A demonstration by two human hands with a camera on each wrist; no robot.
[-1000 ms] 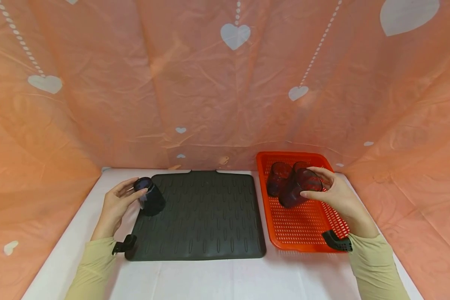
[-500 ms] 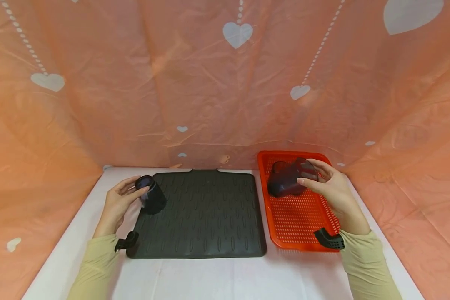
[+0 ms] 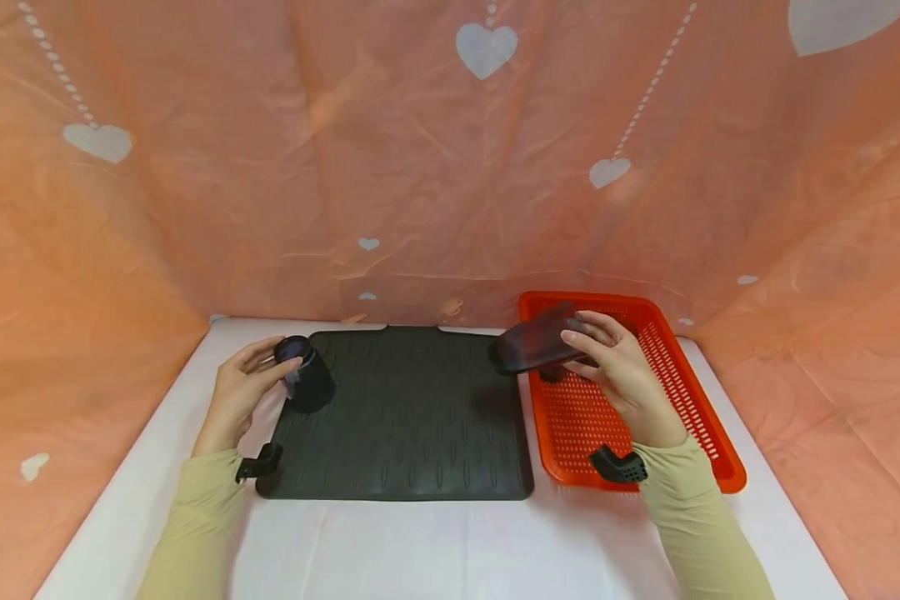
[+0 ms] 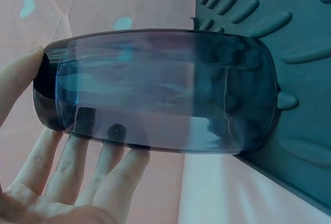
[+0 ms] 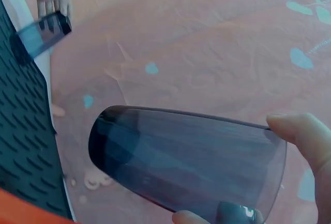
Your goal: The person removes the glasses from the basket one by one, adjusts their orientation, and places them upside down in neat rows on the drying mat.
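My left hand (image 3: 243,387) grips the upper end of a dark see-through drinking glass (image 3: 311,383), which stands on the left part of the black ribbed mat (image 3: 412,433). In the left wrist view the thumb is at one side of that glass (image 4: 155,89) and the fingers at the other. My right hand (image 3: 622,375) holds a second dark glass (image 3: 528,342) by its rim end, tilted nearly sideways. Its thick base points left, above the gap between mat and red basket (image 3: 731,475). Dark glass (image 3: 552,374) in the basket is mostly hidden behind this hand.
A white tablecloth (image 3: 390,550) covers the table under mat and basket. An orange sheet with pale hearts (image 3: 487,50) hangs around the back and sides. The perforated basket stands right beside the mat's right edge.
My right hand has lifted its glass out of the basket and moved it left toward the mat, tipping it flatter. The left hand keeps its glass in place. The head view has shifted slightly.
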